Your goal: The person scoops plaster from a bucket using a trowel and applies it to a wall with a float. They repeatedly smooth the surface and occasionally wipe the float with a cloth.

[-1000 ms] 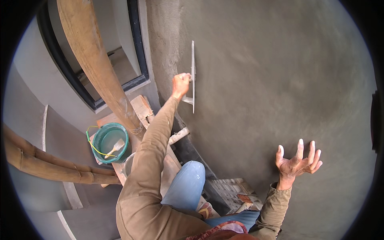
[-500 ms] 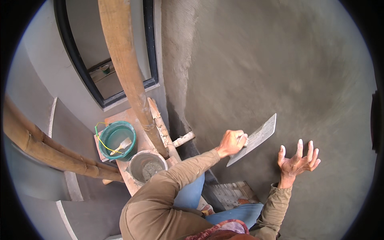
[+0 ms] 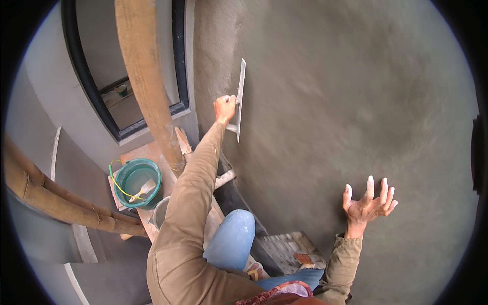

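While the wall (image 3: 325, 101) filled the right, a bucket (image 3: 156, 197) stood left. Trowel (image 3: 241, 91) was at the wall's far left, left hand (image 3: 224, 109) curled round its grip. Right hand (image 3: 367, 204), near right, had fingers spread wide. Brush (image 3: 148, 186) lay in bucket.

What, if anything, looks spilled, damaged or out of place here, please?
Nothing looks clearly spilled or damaged. The green bucket stands upright with a brush inside, and the left grip holds the trowel. Only the rough strip along the left of the wall stands out, as the rest looks smoother.
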Demonstrator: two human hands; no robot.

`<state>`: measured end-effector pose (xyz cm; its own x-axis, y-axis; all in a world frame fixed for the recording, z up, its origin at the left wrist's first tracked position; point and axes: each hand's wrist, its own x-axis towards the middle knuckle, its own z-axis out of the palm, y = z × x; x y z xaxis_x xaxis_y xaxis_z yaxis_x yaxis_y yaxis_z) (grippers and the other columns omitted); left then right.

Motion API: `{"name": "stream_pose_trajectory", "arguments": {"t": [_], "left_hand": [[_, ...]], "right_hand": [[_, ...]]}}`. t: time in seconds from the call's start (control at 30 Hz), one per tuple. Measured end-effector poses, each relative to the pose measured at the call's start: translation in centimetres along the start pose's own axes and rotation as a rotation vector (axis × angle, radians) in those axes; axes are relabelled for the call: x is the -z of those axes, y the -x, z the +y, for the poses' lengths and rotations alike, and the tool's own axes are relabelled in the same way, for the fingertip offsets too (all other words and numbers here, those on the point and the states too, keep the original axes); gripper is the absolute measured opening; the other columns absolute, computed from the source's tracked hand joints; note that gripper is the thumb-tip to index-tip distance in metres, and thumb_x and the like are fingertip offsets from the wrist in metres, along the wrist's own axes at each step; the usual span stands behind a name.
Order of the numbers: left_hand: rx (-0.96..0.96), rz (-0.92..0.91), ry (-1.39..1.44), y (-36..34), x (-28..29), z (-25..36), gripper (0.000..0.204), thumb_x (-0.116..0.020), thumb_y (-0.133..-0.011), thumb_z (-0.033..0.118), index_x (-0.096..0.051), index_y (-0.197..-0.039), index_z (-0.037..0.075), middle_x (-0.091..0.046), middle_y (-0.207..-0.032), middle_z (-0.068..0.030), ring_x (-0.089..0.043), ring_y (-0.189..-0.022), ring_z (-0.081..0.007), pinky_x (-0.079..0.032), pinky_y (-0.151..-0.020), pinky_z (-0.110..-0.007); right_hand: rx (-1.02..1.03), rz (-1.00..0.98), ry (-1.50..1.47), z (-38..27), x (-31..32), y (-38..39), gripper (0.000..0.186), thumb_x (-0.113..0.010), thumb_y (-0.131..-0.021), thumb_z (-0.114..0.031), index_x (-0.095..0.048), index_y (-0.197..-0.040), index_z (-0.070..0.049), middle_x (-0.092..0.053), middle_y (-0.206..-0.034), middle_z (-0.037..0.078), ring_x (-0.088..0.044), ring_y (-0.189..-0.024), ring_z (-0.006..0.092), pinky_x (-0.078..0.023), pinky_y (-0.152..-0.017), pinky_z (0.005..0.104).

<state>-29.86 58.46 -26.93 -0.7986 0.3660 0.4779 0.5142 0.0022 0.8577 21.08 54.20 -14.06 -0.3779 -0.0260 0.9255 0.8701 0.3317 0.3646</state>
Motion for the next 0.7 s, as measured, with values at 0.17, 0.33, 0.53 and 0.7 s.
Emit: {"name": "stream_pose_trajectory", "arguments": {"t": [0.17,0.33,0.53,0.7], "left_hand": [[-0.051,-0.095,0.133,2.8,-1.8,0.4,0.037,-0.058,-0.088,0.027,-0.055,-0.066,-0.003,-0.049,-0.056,-0.0163,-0.045,-0.052,-0.0148,-0.04,-0.053,-0.039],[-0.125,-0.196,0.164,11.9,-2.5,4.1,0.03,-0.057,-0.089,0.021,-0.063,-0.069,0.0,-0.056,-0.06,-0.0161,-0.052,-0.052,-0.0174,-0.043,-0.053,-0.036],[-0.111,-0.383,0.336,26.5,-3.2,10.3,0.019,-0.058,-0.087,0.016,-0.068,-0.08,0.003,-0.066,-0.073,-0.0184,-0.068,-0.067,-0.0335,-0.052,-0.06,-0.039],[-0.011,-0.578,0.495,33.3,-1.3,13.2,0.019,-0.058,-0.087,0.013,-0.065,-0.076,-0.001,-0.062,-0.07,-0.0208,-0.065,-0.064,-0.0348,-0.048,-0.058,-0.038]], "right_hand": [[-0.016,-0.004,-0.017,-0.2,-0.2,0.0,0.052,-0.056,-0.083,-0.059,-0.058,-0.121,-0.024,-0.054,-0.131,0.012,-0.037,-0.132,0.0326,-0.011,-0.116,0.0492],[-0.031,-0.007,-0.012,-0.2,-0.2,0.0,0.052,-0.056,-0.082,-0.061,-0.059,-0.119,-0.024,-0.054,-0.13,0.011,-0.037,-0.131,0.0323,-0.01,-0.116,0.0487],[-0.031,-0.014,-0.014,-0.2,-0.2,0.0,0.052,-0.056,-0.083,-0.061,-0.058,-0.119,-0.024,-0.053,-0.132,0.01,-0.036,-0.131,0.031,-0.008,-0.116,0.048],[-0.005,-0.012,-0.007,0.2,-0.1,0.1,0.051,-0.056,-0.084,-0.06,-0.058,-0.12,-0.024,-0.052,-0.133,0.01,-0.035,-0.132,0.0307,-0.009,-0.116,0.0478]]}}
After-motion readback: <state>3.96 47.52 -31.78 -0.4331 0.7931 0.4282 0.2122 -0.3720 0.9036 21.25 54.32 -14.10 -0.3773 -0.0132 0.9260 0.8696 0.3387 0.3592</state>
